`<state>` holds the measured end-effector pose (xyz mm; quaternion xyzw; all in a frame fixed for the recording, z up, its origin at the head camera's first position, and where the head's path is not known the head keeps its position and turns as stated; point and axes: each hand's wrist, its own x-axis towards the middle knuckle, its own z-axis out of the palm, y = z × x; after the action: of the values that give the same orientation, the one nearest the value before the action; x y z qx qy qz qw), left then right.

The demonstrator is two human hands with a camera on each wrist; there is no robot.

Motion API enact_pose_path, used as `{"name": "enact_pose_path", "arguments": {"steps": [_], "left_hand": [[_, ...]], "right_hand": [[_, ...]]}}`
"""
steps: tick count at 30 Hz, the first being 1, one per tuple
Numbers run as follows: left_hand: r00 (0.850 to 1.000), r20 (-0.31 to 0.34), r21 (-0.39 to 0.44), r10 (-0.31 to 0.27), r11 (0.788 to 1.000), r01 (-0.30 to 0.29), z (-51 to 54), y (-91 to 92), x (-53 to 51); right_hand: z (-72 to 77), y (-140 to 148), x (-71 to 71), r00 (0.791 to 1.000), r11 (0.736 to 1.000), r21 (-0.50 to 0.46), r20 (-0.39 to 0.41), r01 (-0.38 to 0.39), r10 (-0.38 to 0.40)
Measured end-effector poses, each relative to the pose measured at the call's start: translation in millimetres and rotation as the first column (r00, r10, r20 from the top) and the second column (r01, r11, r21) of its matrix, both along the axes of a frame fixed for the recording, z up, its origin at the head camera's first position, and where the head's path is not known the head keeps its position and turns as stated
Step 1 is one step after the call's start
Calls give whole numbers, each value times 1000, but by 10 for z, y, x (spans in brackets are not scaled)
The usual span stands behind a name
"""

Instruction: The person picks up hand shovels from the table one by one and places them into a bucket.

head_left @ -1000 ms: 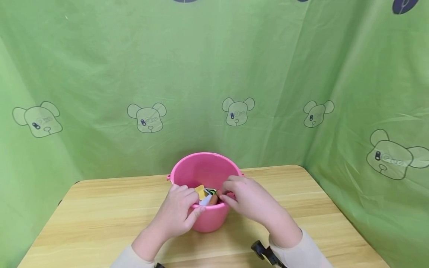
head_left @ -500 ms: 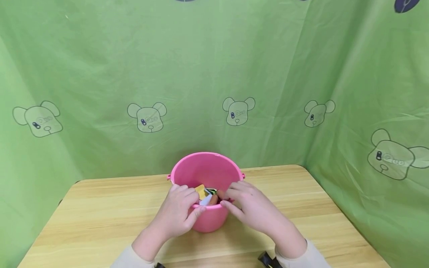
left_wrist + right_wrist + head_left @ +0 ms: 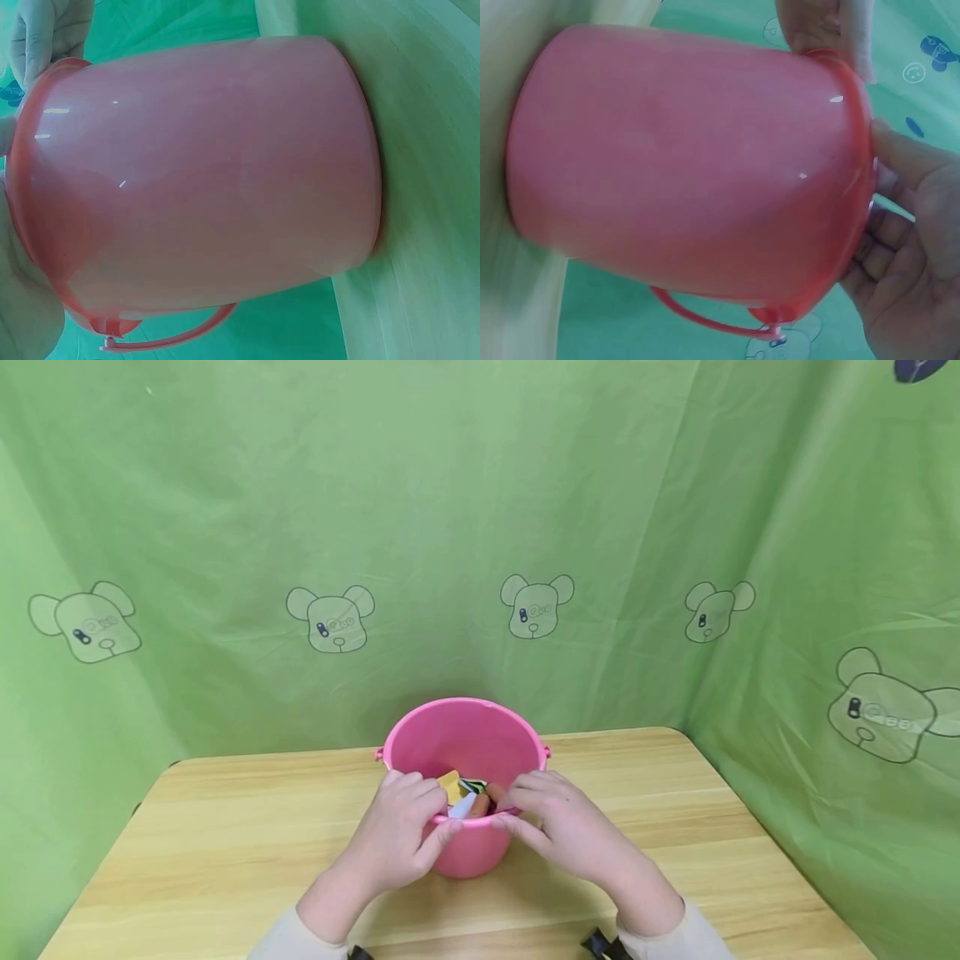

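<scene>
A pink bucket [image 3: 468, 847] stands upright on the wooden table. Inside it lie a yellow piece [image 3: 448, 783], a pale flat piece [image 3: 462, 806], brown rounded pieces [image 3: 479, 805] and something green and black; their kinds are hard to tell. My left hand [image 3: 399, 831] grips the near-left part of the rim, fingers over the edge and thumb outside. On the near-right rim my right hand [image 3: 564, 827] holds in the same way, fingers inside and thumb on the outer wall. The right wrist view shows the right fingers [image 3: 889, 259] curled over the rim.
Behind the table [image 3: 247, 835] hangs a green cloth [image 3: 427, 510] with bear-head prints, and more of it closes in both sides. The bucket's handle [image 3: 180, 339] hangs down on its far side.
My right hand has drawn back from the brown pieces inside the bucket and settled on the near-right rim. The left hand keeps its grip, and the bucket stays in place.
</scene>
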<state>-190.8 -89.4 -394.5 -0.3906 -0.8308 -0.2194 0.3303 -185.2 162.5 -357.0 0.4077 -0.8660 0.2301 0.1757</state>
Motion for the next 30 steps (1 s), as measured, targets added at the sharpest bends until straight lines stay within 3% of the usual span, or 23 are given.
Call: {"name": "enact_pose_path", "arguments": {"steps": [4,8,19,30], "left_hand": [[1000,-8,1,2,1000,-2,4,3,-1],[1000,-12,5,5,1000,-5,-4,6,-2],[1000,-3,2,6,1000,-6,-15,3,-1],[1000,3,-4,-2,1000,2,0,0,15]], "right_hand": [[-61,31,-87,994,992,-71,17,-106,108],[-103,51,-159,984,983,-106,76,-150,158],[-125,70,-210,973,978,-129,139,-165,182],[-150,80,-244,969,969,-145,113,-201,218]]}}
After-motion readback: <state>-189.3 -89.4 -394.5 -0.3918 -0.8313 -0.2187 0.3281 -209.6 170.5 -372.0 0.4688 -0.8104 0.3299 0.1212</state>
